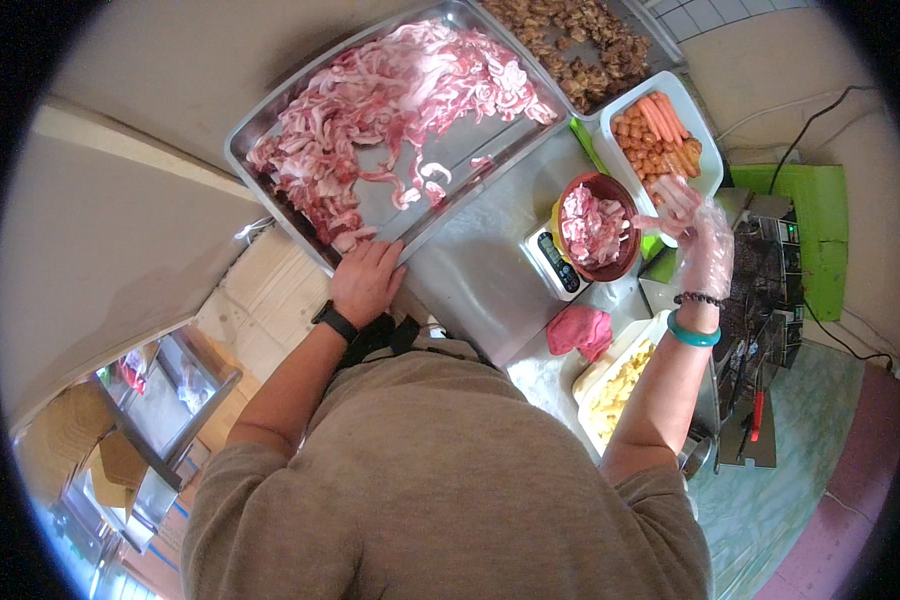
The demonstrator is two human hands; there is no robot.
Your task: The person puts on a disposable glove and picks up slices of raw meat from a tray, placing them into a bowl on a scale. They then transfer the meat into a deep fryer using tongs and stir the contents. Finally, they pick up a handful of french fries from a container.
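My left hand [365, 280], bare with a black watch on the wrist, grips the near corner of a large metal tray [450, 217], fingers curled over its rim. Raw sliced meat [390, 90] is heaped along the tray's far and left sides. A brown bowl [633, 247] of raw meat pieces [592, 229] sits on a digital kitchen scale [556, 262]. Beside the bowl, my right hand [694, 229] wears a clear plastic glove. Its fingers are spread between the bowl's rim and a white container [712, 161] of sausages [641, 139]; I see nothing held in them.
Another tray [562, 45] of browned meat stands at the back. A pink cloth [579, 331] and a tub of yellow pieces [621, 386] lie nearer me. Black equipment [754, 300], cables and a green panel [825, 240] are at the right. A wall [120, 202] borders the left.
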